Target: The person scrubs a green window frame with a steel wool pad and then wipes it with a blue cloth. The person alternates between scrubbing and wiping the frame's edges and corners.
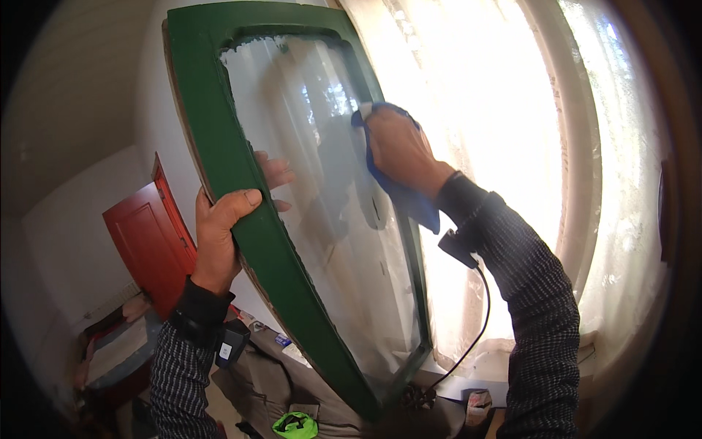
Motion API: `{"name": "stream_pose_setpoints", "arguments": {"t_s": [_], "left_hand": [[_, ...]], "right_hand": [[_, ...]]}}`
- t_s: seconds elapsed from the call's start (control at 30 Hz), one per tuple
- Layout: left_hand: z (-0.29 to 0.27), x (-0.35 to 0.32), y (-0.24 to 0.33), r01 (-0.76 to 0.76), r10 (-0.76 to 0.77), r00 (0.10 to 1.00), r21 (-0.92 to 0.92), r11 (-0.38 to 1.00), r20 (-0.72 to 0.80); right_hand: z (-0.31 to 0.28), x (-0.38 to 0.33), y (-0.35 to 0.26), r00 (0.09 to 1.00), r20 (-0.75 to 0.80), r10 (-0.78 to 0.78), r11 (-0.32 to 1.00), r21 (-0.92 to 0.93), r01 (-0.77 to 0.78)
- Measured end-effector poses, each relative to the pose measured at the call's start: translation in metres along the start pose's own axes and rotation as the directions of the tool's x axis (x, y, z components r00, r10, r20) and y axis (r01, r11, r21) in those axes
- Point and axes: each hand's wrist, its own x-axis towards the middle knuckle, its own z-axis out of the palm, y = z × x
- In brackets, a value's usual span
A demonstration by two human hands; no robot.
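A green-framed window sash [292,256] stands tilted in front of me, its glass pane [292,95] showing dark ragged paint marks along the inner edge. My left hand [223,227] grips the frame's left side, thumb on the front face and fingers behind, partly seen through the glass. My right hand [402,146] is closed on a blue cloth [409,197], at the right side of the pane. The cloth's lower end hangs over the frame's right edge. A reflection shows in the glass.
Bright sheer curtains [490,146] hang at the right. A red door [150,245] stands at the far left. Below lie a grey-brown covered surface [329,395], a bright green item [295,424] and a crumpled bag [479,406]. A black cable [479,329] runs down from my right wrist.
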Motion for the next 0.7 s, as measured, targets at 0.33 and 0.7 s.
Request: {"name": "stream_pose_setpoints", "arguments": {"t_s": [0.33, 0.7], "left_hand": [[-0.002, 0.001, 0.0, -0.006, 0.003, 0.999, 0.061, 0.998, 0.037], [-0.005, 0.005, -0.004, -0.081, 0.081, 0.997, 0.045, 0.996, 0.012]], "right_hand": [[0.015, 0.055, 0.005, 0.978, -0.201, 0.063, 0.997, -0.02, -0.068], [0.024, 0.024, 0.01, 0.986, -0.169, -0.002, 0.993, -0.116, -0.017]]}}
